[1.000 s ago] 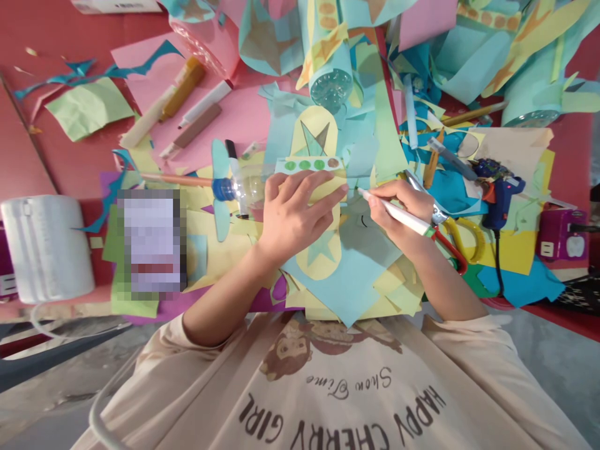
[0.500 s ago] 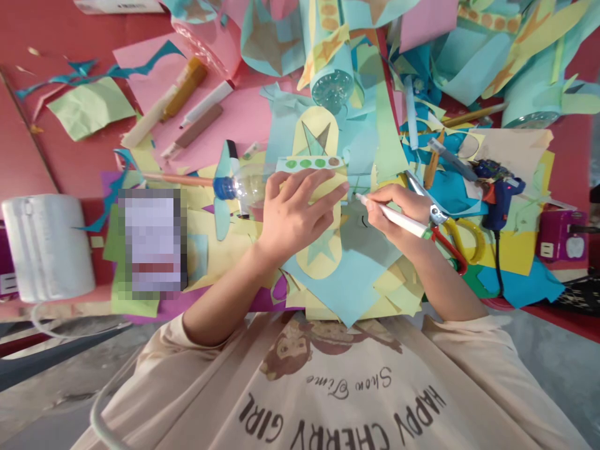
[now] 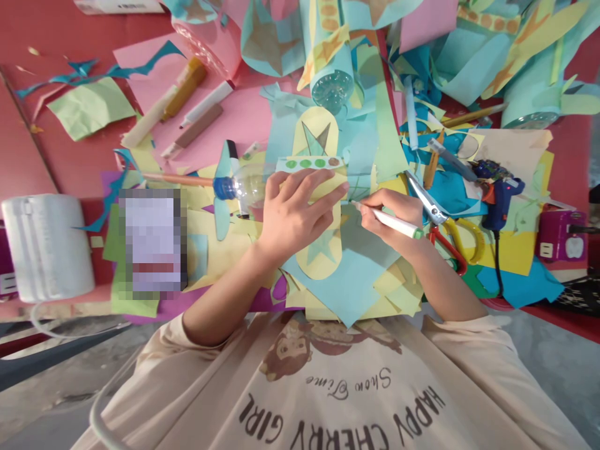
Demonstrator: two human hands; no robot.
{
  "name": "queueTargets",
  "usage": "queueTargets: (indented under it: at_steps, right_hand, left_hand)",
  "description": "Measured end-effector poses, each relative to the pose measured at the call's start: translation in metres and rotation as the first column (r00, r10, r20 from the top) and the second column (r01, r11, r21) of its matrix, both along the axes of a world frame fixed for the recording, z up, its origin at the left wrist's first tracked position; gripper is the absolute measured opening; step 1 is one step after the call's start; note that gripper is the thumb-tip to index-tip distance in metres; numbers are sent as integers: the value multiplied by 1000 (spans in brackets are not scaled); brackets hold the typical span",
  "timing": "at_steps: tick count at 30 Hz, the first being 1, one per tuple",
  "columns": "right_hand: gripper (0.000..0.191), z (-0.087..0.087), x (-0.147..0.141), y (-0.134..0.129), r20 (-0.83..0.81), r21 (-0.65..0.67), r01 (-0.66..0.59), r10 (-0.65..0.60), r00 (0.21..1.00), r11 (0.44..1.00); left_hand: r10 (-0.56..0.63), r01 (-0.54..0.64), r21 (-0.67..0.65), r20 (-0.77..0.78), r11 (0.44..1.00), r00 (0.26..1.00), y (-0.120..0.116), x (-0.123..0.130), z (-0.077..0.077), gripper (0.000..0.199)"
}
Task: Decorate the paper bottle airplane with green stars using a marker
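My left hand [image 3: 300,212] lies flat with its fingers stretched over a yellow rounded paper strip [image 3: 319,122] on light blue paper [image 3: 347,284]. The strip bears star shapes, and a narrow piece with green and brown dots [image 3: 312,164] crosses it. In my right hand [image 3: 396,212] is a white marker [image 3: 394,224] with a green end. Its tip is at the blue paper beside the strip, close to green drawn lines [image 3: 360,186]. Left of my left hand, a clear plastic bottle [image 3: 248,184] with a blue cap lies on its side, partly covered by my fingers.
Scissors [image 3: 438,215] with yellow and red handles lie right of my right hand, near a blue glue gun [image 3: 504,197]. Several markers [image 3: 206,103] rest on pink paper. A phone [image 3: 152,240] and a white case [image 3: 49,247] are at the left. Paper-covered bottles [image 3: 332,75] stand behind.
My right hand has shifted slightly left with the marker, its tip now a little lower on the blue paper. More green lines show there. My left hand has stayed in place.
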State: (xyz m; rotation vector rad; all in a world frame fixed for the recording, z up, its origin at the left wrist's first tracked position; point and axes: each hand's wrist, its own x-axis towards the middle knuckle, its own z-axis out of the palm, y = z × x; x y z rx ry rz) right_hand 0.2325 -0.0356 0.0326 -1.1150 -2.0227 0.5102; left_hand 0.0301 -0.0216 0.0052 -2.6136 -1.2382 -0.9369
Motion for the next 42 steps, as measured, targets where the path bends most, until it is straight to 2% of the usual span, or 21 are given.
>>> queueTargets:
  at_steps: [2, 6, 8, 13, 18, 20, 26, 30, 34, 42]
  right_hand:
    - [13, 0, 1, -1, -28, -14, 21, -22, 999, 1000]
    - [5, -4, 4, -1, -180, 30, 153, -145, 973, 988]
    - [2, -5, 5, -1, -206, 5, 184, -179, 962, 983]
    - [5, -6, 3, 1, -193, -60, 166, -175, 966, 984]
    - [9, -5, 4, 2, -168, -33, 159, -162, 972, 987]
    - [8, -4, 4, 3, -135, -6, 158, -158, 978, 987]
    - [1, -2, 6, 4, -76, 72, 166, -161, 984, 984]
    - [8, 0, 6, 4, -60, 76, 173, -168, 984, 982]
    - [14, 1, 7, 4, -51, 66, 182, -179, 983, 981]
    - [18, -1, 9, 4, -35, 58, 191, -189, 981, 980]
  left_hand:
    - [1, -1, -8, 0, 1000, 1000, 0, 0, 0, 46]
    - [5, -5, -14, 10, 1000, 1000, -1, 0, -1, 47]
    - [-3, 4, -40, 27, 999, 1000, -1, 0, -1, 48]
    - [-5, 11, -118, 57, 993, 998, -2, 0, -1, 49]
    - [14, -14, 13, -12, 1000, 1000, -1, 0, 0, 45]
    - [17, -16, 26, -24, 1000, 1000, -1, 0, 0, 44]
    - [19, -20, -44, -21, 999, 1000, 0, -1, -1, 45]
    - [16, -16, -45, -6, 999, 1000, 0, 0, 0, 43]
    - [11, -9, -129, 9, 992, 1000, 0, 0, 1, 43]
    - [4, -2, -158, 12, 988, 1000, 1, -1, 2, 41]
